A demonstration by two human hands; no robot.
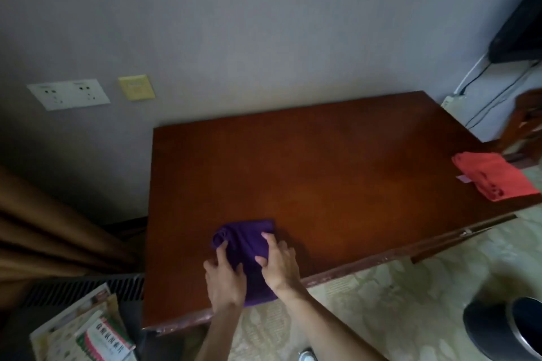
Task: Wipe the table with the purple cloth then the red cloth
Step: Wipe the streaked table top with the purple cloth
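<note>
A folded purple cloth (pixel 245 243) lies on the dark brown wooden table (pixel 337 173), near its front edge toward the left. Both hands press on it. My left hand (pixel 224 278) rests on the cloth's left part, fingers spread. On the cloth's right part sits my right hand (pixel 280 265), fingers flat and pointing away from me. The cloth's near end hangs a little over the table edge between my wrists. A folded red cloth (pixel 495 174) lies at the table's right end, apart from both hands.
The table stands against a grey wall with sockets (pixel 69 94). Brown curtains (pixel 44 231) hang at the left. Printed packets (pixel 88 331) lie at the lower left. A dark bin (pixel 510 328) stands on the patterned floor at the lower right. Cables (pixel 481 97) run beyond the table's far right corner.
</note>
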